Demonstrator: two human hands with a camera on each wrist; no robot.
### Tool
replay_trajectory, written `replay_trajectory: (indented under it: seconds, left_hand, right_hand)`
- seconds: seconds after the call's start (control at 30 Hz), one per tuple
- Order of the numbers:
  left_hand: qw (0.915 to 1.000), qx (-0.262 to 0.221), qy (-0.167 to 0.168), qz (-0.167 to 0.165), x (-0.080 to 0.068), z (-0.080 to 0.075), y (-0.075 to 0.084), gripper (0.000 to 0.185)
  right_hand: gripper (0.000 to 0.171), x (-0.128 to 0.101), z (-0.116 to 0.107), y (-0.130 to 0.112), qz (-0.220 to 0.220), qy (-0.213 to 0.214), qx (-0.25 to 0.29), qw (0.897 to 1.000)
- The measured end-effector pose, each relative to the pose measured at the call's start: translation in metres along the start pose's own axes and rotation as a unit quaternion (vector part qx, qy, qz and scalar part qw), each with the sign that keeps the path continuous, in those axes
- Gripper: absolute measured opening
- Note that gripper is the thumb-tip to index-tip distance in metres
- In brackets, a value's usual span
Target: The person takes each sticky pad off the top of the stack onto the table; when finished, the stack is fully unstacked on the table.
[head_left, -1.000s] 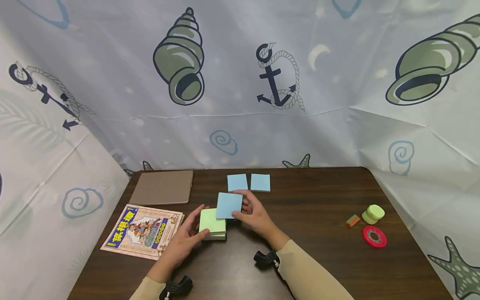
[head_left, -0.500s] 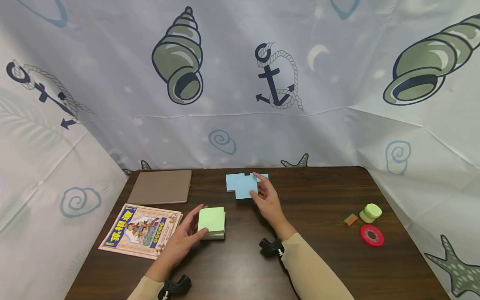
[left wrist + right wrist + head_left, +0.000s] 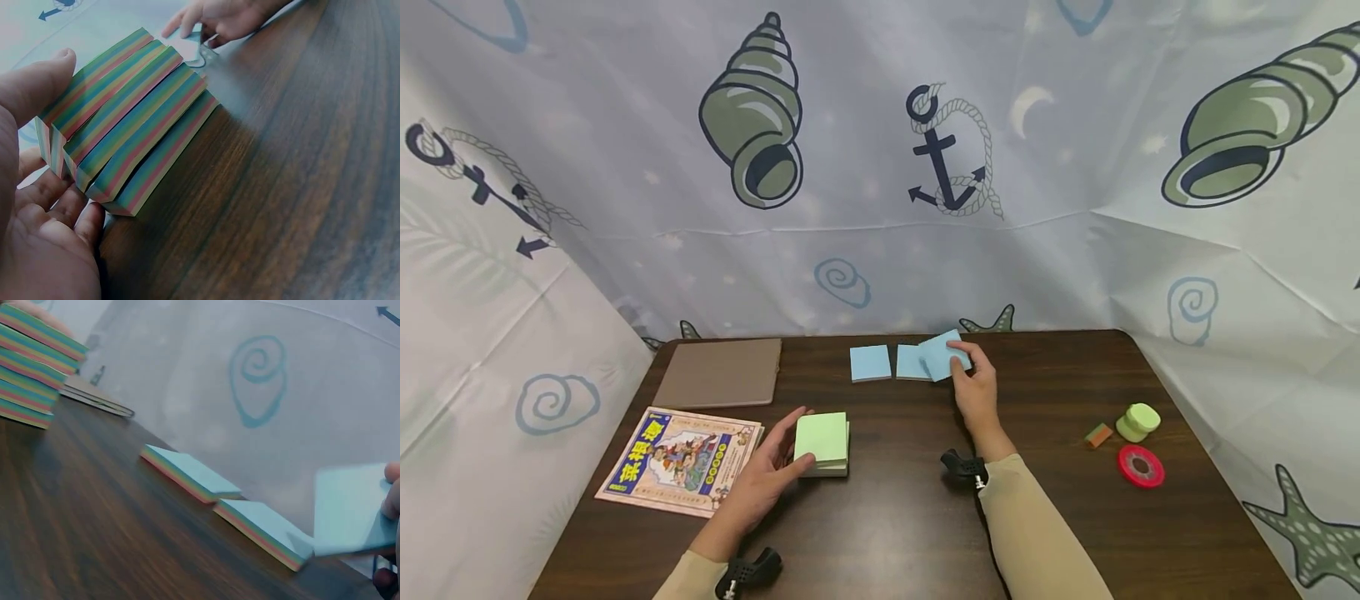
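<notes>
Toward the back of the table my right hand pinches a blue sticky note pad between thumb and fingers. The held pad is tilted and overlaps a second blue pad in the head view; a third blue pad lies just left of that one. In the right wrist view the held pad hangs beside the two lying pads. My left hand holds a stack of sticky note pads, thumb on one side and fingers on the other. Green tops the stack, whose edges show rainbow stripes in uneven layers.
A comic-covered booklet lies left of my left hand, with a brown notebook behind it. Off to the right are a red ring-shaped roll, a light green waisted object and a small orange-green block. A printed cloth hangs behind the table.
My right hand has carried the blue pad from above the green-topped stack to the back right, past the first lying pad. My left hand has stayed at the stack.
</notes>
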State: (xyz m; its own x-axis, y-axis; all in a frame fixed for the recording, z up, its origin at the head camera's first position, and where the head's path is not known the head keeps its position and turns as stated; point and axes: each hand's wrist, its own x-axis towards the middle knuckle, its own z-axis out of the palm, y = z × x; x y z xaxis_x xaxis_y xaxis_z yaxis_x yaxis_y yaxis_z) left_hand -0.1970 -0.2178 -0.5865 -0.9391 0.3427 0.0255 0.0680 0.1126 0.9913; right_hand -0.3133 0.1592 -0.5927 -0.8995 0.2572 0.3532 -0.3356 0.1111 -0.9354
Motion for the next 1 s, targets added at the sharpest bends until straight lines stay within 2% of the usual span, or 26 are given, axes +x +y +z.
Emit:
replay_trajectory:
  seconds: [0.23,0.37,0.47,0.57,0.7,0.87,1.0]
  left_hand:
    - [1.0000,0.008,0.005,-0.002,-0.001,0.000,-0.001,0.083]
    - [0.9999,0.010,0.006,-0.003,-0.001,0.000,-0.001,0.083]
    - [0.9999,0.012,0.006,-0.003,-0.001,0.000,0.000,0.083]
    - [0.9999,0.012,0.005,-0.003,-0.001,0.000,0.000,0.083]
    - [0.9999,0.011,0.006,-0.003,-0.001,0.000,0.000,0.083]
    - [0.9999,0.013,0.007,-0.006,-0.001,0.000,0.001,0.082]
    - [0.9998,0.015,0.007,-0.009,-0.001,0.000,0.001,0.082]
  right_hand:
    - [0.034,0.004,-0.013,0.005,0.021,0.047,-0.037,0.998]
    - [0.040,0.005,-0.014,0.004,0.033,0.045,-0.056,0.997]
    - [0.048,0.006,-0.015,0.002,0.043,0.034,-0.094,0.994]
    - [0.057,0.007,-0.014,0.003,0.059,0.017,-0.156,0.986]
    - [0.063,0.008,-0.012,0.004,0.075,-0.008,-0.232,0.970]
    - [0.063,0.007,-0.009,0.004,0.078,-0.012,-0.277,0.958]
    - [0.054,0.007,-0.008,0.004,0.083,-0.011,-0.305,0.949]
